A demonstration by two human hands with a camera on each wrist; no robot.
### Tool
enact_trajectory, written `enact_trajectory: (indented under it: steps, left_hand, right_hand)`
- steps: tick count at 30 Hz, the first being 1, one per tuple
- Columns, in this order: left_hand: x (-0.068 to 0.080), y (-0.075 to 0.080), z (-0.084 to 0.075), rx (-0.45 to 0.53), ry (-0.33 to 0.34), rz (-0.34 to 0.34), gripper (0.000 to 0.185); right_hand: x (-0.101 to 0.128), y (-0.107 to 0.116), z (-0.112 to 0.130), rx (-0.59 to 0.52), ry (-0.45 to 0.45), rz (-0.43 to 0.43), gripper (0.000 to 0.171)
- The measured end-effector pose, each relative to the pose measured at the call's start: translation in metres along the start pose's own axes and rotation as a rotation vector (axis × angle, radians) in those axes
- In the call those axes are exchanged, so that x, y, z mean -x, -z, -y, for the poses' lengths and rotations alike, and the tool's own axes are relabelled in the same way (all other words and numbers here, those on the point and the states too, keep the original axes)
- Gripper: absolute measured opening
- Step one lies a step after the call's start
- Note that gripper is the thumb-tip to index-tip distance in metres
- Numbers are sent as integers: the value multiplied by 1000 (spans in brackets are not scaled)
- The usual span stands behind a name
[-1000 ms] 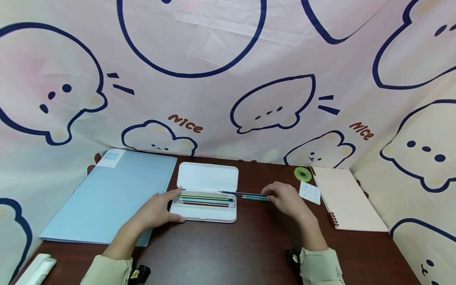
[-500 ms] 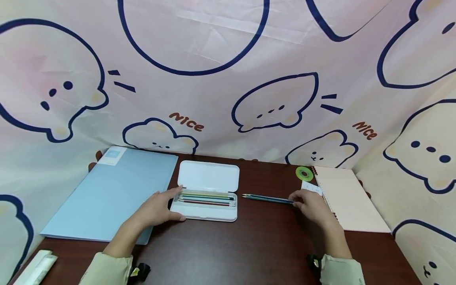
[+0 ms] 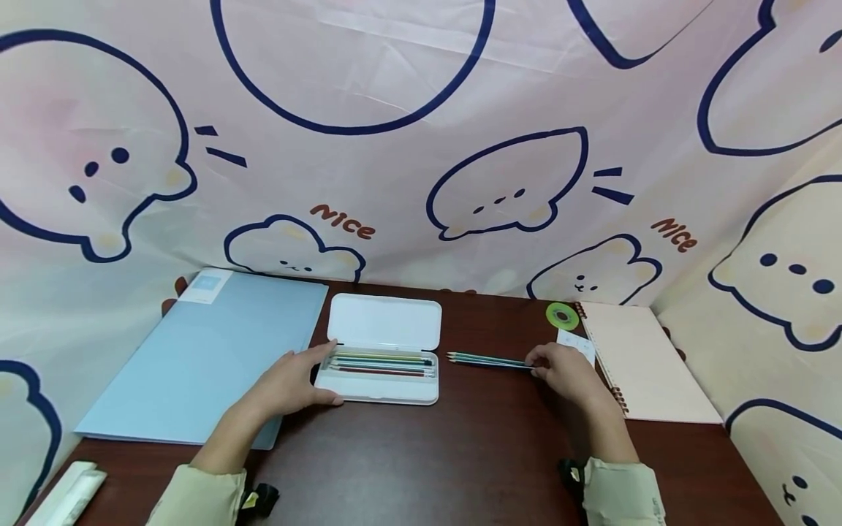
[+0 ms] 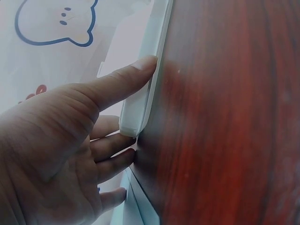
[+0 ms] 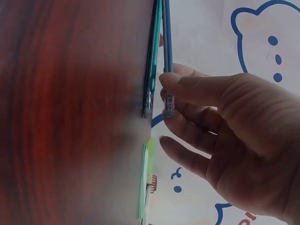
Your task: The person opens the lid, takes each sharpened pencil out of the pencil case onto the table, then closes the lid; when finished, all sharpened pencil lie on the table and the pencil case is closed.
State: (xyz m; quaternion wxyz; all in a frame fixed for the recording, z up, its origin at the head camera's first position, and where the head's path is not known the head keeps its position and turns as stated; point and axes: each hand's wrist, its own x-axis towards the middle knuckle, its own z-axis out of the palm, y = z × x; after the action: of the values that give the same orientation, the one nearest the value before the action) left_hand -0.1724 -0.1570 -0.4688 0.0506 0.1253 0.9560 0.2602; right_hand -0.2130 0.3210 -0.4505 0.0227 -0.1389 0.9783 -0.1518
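Observation:
A white pencil case lies with its lid raised, several pencils in its tray. My left hand holds the case at its left end. In the left wrist view the thumb presses the near side while other fingers sit around the end. Right of the case, my right hand pinches a blue pencil near its eraser end, between thumb and fingers. This pencil stands slightly apart from the green pencils on the table. Their tips point toward the case.
A blue folder lies left of the case. At the right are a spiral notebook, a small white card and a green ring-shaped roll. A white packet is at the front left. A printed cloth hangs behind the table.
My right hand has moved right, away from the case, to the pencils' eraser ends, then slightly back left. A pencil tip that reached the case's edge is gone from there. My left hand stays put.

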Motion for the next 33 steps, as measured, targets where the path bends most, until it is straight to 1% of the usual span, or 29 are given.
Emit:
enact_trajectory:
  steps: [6, 11, 17, 20, 23, 25, 30, 33]
  left_hand:
    - [1, -1, -2, -2, -8, -1, 100]
    - [1, 0, -2, -1, -8, -1, 100]
    - [1, 0, -1, 8, -7, 0, 100]
    - [1, 0, 1, 13, -9, 0, 100]
    - [1, 0, 1, 14, -11, 3, 100]
    - [1, 0, 1, 14, -9, 4, 100]
    - [0, 0, 1, 15, -12, 5, 101]
    - [-1, 1, 0, 9, -18, 6, 102]
  right_hand:
    - [-3, -1, -2, 14, 6, 9, 7]
    - [-4, -3, -2, 26, -15, 25, 9]
    - [-5, -2, -1, 34, -7, 7, 9]
    - [-7, -3, -1, 39, -18, -5, 16]
    - [-9, -4, -1, 35, -33, -3, 26]
    - [-9, -4, 0, 34, -32, 2, 29]
    - [-10, -4, 1, 23, -18, 12, 28]
    - [-11, -5, 3, 15, -28, 17, 24]
